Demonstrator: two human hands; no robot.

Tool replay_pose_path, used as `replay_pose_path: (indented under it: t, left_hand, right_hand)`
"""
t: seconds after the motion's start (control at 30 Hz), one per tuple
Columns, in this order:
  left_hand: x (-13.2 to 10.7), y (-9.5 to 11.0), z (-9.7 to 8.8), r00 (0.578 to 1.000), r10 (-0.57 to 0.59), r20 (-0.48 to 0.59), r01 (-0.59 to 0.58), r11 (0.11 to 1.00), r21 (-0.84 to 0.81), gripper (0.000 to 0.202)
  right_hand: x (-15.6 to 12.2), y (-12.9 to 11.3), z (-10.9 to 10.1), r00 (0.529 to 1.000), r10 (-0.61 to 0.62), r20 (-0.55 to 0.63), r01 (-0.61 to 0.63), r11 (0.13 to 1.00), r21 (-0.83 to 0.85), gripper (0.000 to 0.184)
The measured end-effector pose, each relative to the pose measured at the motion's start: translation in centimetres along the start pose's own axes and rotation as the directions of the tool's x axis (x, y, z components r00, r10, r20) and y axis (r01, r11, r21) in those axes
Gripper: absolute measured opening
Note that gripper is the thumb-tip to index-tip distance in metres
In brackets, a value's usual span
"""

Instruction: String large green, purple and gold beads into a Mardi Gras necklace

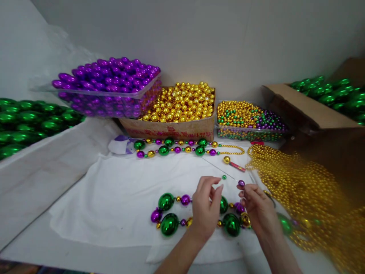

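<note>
My left hand [207, 207] hovers over a bead necklace [171, 213] of large green, purple and gold beads on a white cloth [114, 198], its thumb and fingers pinched near a small green bead [224, 177]. My right hand [258, 209] is closed, pinching a thin wire or needle [216, 167] with a small purple bead [241, 183] at its fingertips. The wire runs up and left toward a gold bead [226, 160]. A second finished necklace [176, 147] lies further back.
A clear tub of purple beads [111, 82], a cardboard box of gold beads [179, 102], a tray of small mixed beads [248, 116] line the back. Green beads [28, 121] fill the left bin; more green ones [333, 93] sit in a right box. Gold strands [299, 190] pile right.
</note>
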State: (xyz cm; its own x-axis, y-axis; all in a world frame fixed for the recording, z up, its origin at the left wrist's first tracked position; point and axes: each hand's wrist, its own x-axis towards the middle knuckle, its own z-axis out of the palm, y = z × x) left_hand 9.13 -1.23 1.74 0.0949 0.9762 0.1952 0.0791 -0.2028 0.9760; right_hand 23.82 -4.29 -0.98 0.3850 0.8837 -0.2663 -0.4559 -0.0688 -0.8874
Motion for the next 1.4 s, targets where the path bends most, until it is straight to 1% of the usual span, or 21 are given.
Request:
replay_pose_path:
  t: [0.03,0.07,0.1,0.13,0.17,0.23,0.33,0.47,0.53,0.67,0.73,0.8,0.9,1.0,1.1,1.17,1.27,1.4]
  left_hand:
    - [0.4,0.0,0.0,0.996,-0.088,-0.017,0.087,0.994,-0.058,0.026]
    - [0.9,0.0,0.0,0.986,-0.165,0.012,0.165,0.979,-0.118,0.029]
    - [1.3,0.0,0.1,0.975,-0.213,0.061,0.22,0.961,-0.168,0.03]
    - [1.8,0.2,0.2,0.967,-0.232,0.101,0.248,0.947,-0.203,0.028]
    - [2.2,0.3,0.3,0.965,-0.232,0.122,0.254,0.942,-0.221,0.024]
    - [2.9,0.8,0.4,0.97,-0.211,0.12,0.234,0.945,-0.229,0.018]
    - [3.7,1.2,0.6,0.978,-0.177,0.113,0.198,0.957,-0.211,0.018]
    - [5.0,0.7,1.2,0.978,-0.155,0.142,0.178,0.97,-0.166,0.019]
    - [5.4,0.3,1.8,0.975,-0.158,0.157,0.182,0.971,-0.156,0.018]
    - [5.5,-0.6,2.8,0.968,-0.173,0.18,0.198,0.972,-0.128,0.019]
    - [5.3,-1.0,3.1,0.964,-0.193,0.183,0.217,0.969,-0.119,0.019]
    - [5.0,-1.3,3.3,0.959,-0.213,0.189,0.237,0.965,-0.115,0.018]
    - [5.0,-1.8,3.4,0.957,-0.226,0.182,0.249,0.961,-0.117,0.018]
    - [5.2,-2.1,3.6,0.958,-0.239,0.16,0.262,0.954,-0.144,0.019]
    - [5.4,-2.4,3.9,0.945,-0.281,0.166,0.311,0.93,-0.197,0.02]
    - [5.3,-2.6,4.1,0.936,-0.305,0.175,0.34,0.912,-0.229,0.021]
    - [5.1,-2.9,4.4,0.929,-0.33,0.17,0.365,0.896,-0.255,0.022]
    - [5.0,-3.0,4.5,0.921,-0.345,0.183,0.386,0.876,-0.289,0.025]
  right_hand:
    - [0.2,-0.5,-0.1,1.0,-0.01,0.007,0.01,1.0,-0.01,0.025]
    - [0.3,-0.9,0.0,1.0,-0.016,0.021,0.017,1.0,-0.026,0.025]
    - [0.4,-1.3,0.1,0.999,-0.018,0.042,0.02,0.999,-0.047,0.025]
    - [0.6,-1.5,0.4,0.998,-0.019,0.064,0.024,0.997,-0.071,0.025]
    - [0.8,-1.7,0.6,0.996,-0.021,0.086,0.029,0.995,-0.095,0.026]
    - [1.3,-2.0,0.9,0.991,-0.027,0.13,0.046,0.989,-0.142,0.028]
    - [2.1,-2.2,0.9,0.983,-0.035,0.183,0.073,0.977,-0.202,0.031]
    - [3.1,-2.1,0.3,0.976,-0.055,0.211,0.116,0.951,-0.285,0.045]
    - [3.3,-1.9,0.0,0.972,-0.073,0.225,0.149,0.926,-0.346,0.047]
    - [3.5,-1.4,-0.3,0.962,-0.146,0.231,0.241,0.853,-0.464,0.034]
    - [3.6,-1.1,-0.7,0.956,-0.178,0.233,0.275,0.82,-0.501,0.026]
    - [3.8,-0.7,-1.1,0.952,-0.192,0.239,0.293,0.801,-0.523,0.022]
    - [4.3,-0.2,-1.8,0.955,-0.186,0.233,0.287,0.787,-0.546,0.021]
    - [4.5,0.1,-2.3,0.964,-0.163,0.209,0.254,0.795,-0.552,0.022]
    - [4.6,0.4,-2.7,0.974,-0.135,0.182,0.213,0.818,-0.534,0.027]
    - [4.6,0.5,-2.9,0.978,-0.139,0.155,0.201,0.824,-0.529,0.029]
    - [4.5,0.5,-3.0,0.972,-0.198,0.129,0.237,0.81,-0.537,0.027]
    - [4.2,-0.5,-2.8,0.935,-0.333,0.117,0.34,0.757,-0.558,0.019]
